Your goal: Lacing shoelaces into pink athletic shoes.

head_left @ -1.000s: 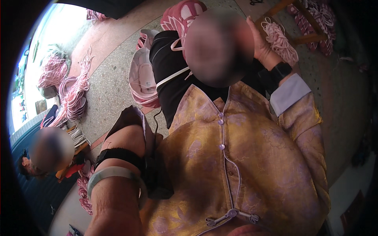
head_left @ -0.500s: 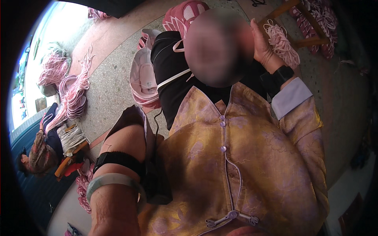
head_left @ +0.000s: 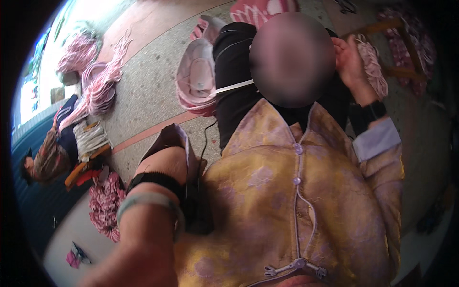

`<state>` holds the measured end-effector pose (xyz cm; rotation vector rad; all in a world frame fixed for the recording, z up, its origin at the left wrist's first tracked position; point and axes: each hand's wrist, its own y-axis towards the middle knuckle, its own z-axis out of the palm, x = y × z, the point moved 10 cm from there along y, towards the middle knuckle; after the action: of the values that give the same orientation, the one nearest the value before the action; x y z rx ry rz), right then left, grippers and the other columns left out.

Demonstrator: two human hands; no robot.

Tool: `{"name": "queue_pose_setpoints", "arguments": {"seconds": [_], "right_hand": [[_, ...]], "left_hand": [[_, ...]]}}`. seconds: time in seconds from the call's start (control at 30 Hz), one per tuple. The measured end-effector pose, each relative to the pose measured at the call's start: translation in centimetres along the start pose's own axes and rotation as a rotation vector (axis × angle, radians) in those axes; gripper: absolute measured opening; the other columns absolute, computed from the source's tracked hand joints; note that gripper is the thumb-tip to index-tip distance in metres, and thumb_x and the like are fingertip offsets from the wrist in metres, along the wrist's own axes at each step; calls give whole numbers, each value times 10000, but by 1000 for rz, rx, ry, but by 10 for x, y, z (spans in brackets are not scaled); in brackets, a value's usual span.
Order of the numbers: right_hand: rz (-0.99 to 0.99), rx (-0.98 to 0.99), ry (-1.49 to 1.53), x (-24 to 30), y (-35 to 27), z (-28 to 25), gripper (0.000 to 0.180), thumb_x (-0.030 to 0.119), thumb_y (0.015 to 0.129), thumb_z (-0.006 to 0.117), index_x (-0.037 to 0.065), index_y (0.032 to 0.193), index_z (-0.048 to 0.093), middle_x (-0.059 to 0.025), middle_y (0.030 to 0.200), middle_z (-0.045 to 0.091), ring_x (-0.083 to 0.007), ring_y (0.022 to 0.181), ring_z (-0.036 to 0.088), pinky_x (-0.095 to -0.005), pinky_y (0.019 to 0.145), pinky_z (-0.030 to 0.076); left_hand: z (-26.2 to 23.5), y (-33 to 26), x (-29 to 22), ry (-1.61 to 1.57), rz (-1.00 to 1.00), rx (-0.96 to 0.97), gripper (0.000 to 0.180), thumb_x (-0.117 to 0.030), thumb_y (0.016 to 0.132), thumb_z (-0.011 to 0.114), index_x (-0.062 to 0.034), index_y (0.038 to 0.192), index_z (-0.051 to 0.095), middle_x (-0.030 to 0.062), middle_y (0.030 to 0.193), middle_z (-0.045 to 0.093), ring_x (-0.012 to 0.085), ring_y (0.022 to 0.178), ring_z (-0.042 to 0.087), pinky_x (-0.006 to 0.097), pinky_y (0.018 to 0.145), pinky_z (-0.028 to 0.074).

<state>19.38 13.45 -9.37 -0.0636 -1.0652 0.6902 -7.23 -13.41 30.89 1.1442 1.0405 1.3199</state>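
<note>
My left hand [head_left: 126, 268] is raised close at the lower left, smeared by motion, its fingers out of sight. Its wrist carries a pale green bangle [head_left: 149, 203] and a black strap. On my black-trousered lap, a round blurred patch hides a pinkish thing [head_left: 291, 60]. My right hand [head_left: 353, 67], with a black band on the wrist, has its fingers bent against the patch's right edge; what they grip is hidden. A white lace [head_left: 234, 86] comes out of the patch's left side. Beside my lap stands a pink shoe [head_left: 196, 79], its pale insole showing.
Another pink shoe [head_left: 251, 12] lies beyond my lap. A bundle of pink laces [head_left: 373, 64] lies by a wooden frame [head_left: 406, 43] at right. Far left, a person [head_left: 52, 155] is near white laces [head_left: 93, 138] and heaps of pink cords [head_left: 79, 52]. Striped pink cords [head_left: 106, 205] lie nearer.
The view has shifted, so my lap and right hand appear farther right. My left hand has swung and is blurred. The fingers of my right hand look more bent.
</note>
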Motion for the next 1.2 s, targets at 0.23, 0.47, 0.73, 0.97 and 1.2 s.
{"name": "queue_pose_setpoints", "arguments": {"seconds": [0.23,0.47,0.73,0.97,1.2], "right_hand": [[13,-68,-13,1,-4,7,555,528,903,297,32,1029,514,-13,780,578,-80,564,473,-237,508,412],[-8,-174,-159,7,-6,17,526,496,910,327,22,1034,518,1,748,548,-59,530,452,-213,477,412],[-23,-137,-132,7,-5,14,526,482,909,349,7,1052,524,-7,755,546,-70,541,455,-225,491,418],[-223,187,-599,14,-23,84,683,392,742,674,6,1228,389,-79,1089,527,-147,898,549,-243,768,444],[-290,100,-818,15,-17,67,463,252,817,630,6,1170,458,-61,966,572,-123,847,550,-231,715,443]], "left_hand": [[-236,-241,139,1303,-1007,254,258,-237,800,606,-53,980,587,30,845,614,163,730,591,290,665,469],[-304,-444,94,1615,-1751,1055,281,-333,757,568,-123,936,615,154,861,623,342,839,593,434,717,465],[-278,-423,83,1672,-1518,967,136,-229,770,520,-102,756,566,148,713,600,346,676,591,440,613,462],[-287,-275,52,1798,-1135,482,127,-127,751,533,-65,655,476,156,596,533,342,557,547,419,513,421],[-141,-128,81,1420,-917,332,212,-67,771,588,-50,608,454,109,504,443,223,409,406,312,417,346]]}}
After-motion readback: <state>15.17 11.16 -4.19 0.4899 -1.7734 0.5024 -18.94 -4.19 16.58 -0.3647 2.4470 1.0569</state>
